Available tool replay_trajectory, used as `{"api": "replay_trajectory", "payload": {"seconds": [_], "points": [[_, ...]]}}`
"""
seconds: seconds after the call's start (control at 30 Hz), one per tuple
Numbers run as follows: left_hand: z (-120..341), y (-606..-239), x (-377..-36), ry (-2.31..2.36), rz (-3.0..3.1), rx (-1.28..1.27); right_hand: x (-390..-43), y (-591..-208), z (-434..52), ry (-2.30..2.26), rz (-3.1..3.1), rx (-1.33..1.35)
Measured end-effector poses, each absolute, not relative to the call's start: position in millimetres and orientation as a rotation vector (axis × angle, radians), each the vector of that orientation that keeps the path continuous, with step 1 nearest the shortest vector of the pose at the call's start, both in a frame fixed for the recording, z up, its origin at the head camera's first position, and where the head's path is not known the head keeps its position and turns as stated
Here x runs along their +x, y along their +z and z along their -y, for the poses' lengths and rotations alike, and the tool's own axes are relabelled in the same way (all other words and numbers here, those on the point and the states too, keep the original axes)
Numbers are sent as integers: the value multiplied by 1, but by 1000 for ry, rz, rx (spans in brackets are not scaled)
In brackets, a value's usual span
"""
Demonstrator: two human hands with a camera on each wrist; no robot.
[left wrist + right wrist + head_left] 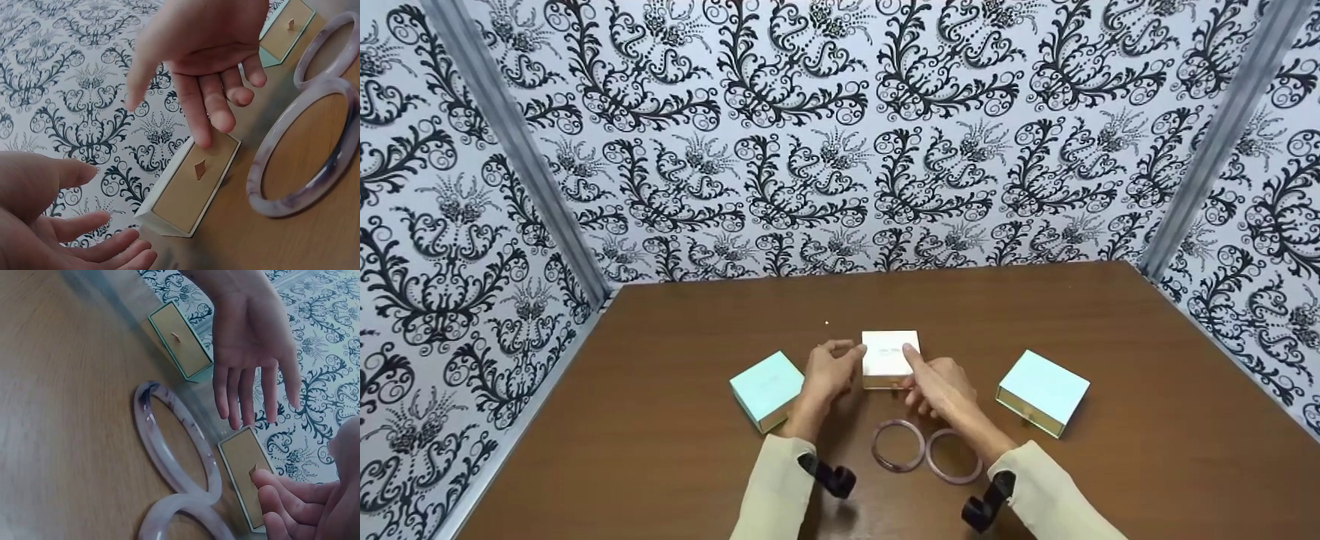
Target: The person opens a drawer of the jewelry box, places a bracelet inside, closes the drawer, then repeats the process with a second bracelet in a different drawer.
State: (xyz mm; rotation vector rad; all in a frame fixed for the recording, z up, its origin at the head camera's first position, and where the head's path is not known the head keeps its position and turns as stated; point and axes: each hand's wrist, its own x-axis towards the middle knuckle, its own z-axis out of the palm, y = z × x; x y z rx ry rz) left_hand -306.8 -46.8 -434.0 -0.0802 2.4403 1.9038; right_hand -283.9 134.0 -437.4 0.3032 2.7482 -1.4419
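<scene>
Bangles first: two pale pink-violet rings lie flat on the brown table [660, 360] nearest the person, the left bangle [898, 445] and the right bangle [954, 456] touching side by side, neither of them in any box. Just beyond them sits the white box [890, 358], closed, its tan drawer front and small pull tab facing the person. The left hand [829, 370] touches the box's left edge with relaxed, nearly straight fingers and grasps nothing. The right hand [936, 384] rests its thumb on the lid while its fingers reach down towards the drawer front, also holding nothing. My judgement is that the work is at its start: the drawer is not yet pulled out and both bangles are left to be packed. Either side, a left mint box [766, 388] and a right mint box [1042, 391] stand shut; their contents cannot be seen. Farthest off is the patterned wall [840, 127].
</scene>
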Motion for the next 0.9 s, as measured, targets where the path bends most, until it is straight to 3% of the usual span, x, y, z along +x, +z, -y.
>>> {"api": "replay_trajectory", "payload": {"seconds": [0.9], "points": [[23,-446,-320,1924,-2491,-101,-290,-457,-132,-1265,-2869,168]]}}
